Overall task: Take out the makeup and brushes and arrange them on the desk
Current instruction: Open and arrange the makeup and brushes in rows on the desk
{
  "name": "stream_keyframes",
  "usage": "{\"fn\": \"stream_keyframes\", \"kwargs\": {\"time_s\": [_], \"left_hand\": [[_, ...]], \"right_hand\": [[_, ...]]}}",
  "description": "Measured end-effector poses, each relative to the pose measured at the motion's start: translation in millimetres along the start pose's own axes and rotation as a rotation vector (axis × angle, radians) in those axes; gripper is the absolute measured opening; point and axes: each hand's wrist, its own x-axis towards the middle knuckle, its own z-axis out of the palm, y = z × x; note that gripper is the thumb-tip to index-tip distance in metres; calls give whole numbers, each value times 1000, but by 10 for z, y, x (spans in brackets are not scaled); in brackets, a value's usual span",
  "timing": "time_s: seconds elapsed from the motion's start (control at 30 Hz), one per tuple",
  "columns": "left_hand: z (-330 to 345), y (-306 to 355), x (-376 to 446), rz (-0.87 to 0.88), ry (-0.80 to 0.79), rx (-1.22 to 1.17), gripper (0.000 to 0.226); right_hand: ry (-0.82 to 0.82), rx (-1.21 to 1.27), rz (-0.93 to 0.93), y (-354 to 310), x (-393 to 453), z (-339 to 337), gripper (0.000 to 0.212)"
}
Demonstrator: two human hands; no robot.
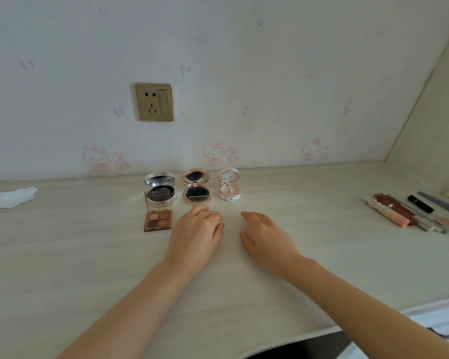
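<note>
A pale wall [244, 60] with faint pink cartoon prints and a gold socket [154, 102] rises behind a light wood-grain tabletop [75, 255]. Both forearms reach in over it. The left hand [196, 234] lies palm down, its grip released, fingertips just before the rose-gold compact [195, 187]. The right hand [265, 237] is likewise relaxed and grasps nothing. Three compacts stand open in a row near the wall: silver compact [160, 186], rose-gold, and white compact [229, 186]. An open eyeshadow palette [158, 213] sits before the silver one. Lip products and brushes [412, 211] lie side by side at far right; a crumpled tissue [9, 197] at far left.
</note>
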Motion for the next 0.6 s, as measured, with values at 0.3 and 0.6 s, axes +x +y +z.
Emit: {"fn": "stream_keyframes", "kwargs": {"time_s": [0.3, 0.6], "left_hand": [[454, 853, 208, 144, -58, -118, 14], [1042, 1855, 543, 290, -108, -251, 16]], "right_hand": [[73, -202, 110, 874, -606, -515, 48], [145, -282, 261, 1883, -1119, -1088, 43]]}}
